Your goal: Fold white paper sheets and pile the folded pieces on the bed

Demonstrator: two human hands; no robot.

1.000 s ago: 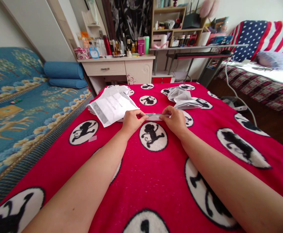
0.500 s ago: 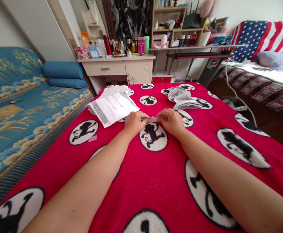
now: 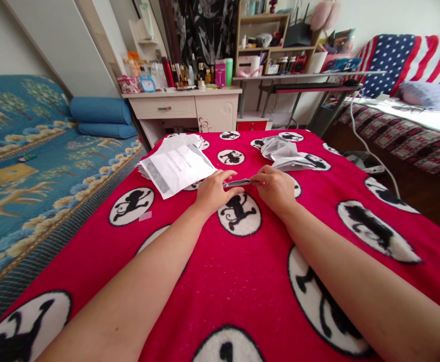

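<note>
My left hand [image 3: 212, 190] and my right hand [image 3: 275, 186] pinch the two ends of a small folded grey-white packet [image 3: 237, 183], held edge-on just above the red blanket [image 3: 242, 281]. Both hands have their fingers closed on it. Left of my left hand lies a stack of white and grey flat bags [image 3: 174, 163] with printed text. Beyond my right hand sits a crumpled pile of grey bags [image 3: 283, 152].
The blanket carries white circles with black monkey figures. A blue patterned bed [image 3: 34, 171] with blue bolsters lies to the left. A dresser [image 3: 184, 103] full of bottles and a shelf desk stand behind. A flag-patterned cover and a white cable are at right.
My hands drew closer together on the packet, then shifted slightly up and right. The packet looks narrower than a second ago.
</note>
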